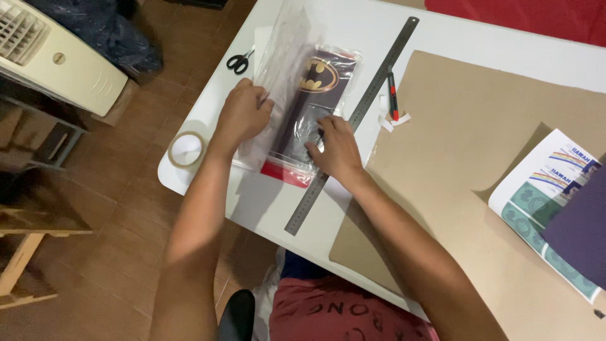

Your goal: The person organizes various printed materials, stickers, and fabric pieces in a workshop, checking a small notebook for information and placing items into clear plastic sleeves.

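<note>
A clear zip bag (297, 107) with a red strip along its lower edge is laid on the white table (265, 202), left of centre in the frame. A dark folded item (315, 88) bearing a yellow-and-black emblem is seen inside it.

The left hand (241, 113) is pressed flat on the bag's left edge, fingers spread and bent over the plastic; nothing is clenched in it. The right hand (336, 150) is laid on the bag's lower right part, fingers extended toward the dark item, palm down; whether the plastic is pinched between the fingertips cannot be told.

A long steel ruler (353, 123) is laid diagonally from the upper middle of the frame down to the lower centre, just beside the bag's right edge and passing under the right hand's wrist. A red-and-black pen (392, 96) is placed just right of the ruler, with small white scraps (392, 121) near its lower end. A large brown cardboard sheet (454, 164) is spread over the right half of the table, and printed sheets (546, 196) with a dark purple sheet (581, 230) over them are seen at the right edge.

Black scissors (239, 62) are placed above the left hand, and a tape roll (185, 149) sits at the table's left corner.
</note>
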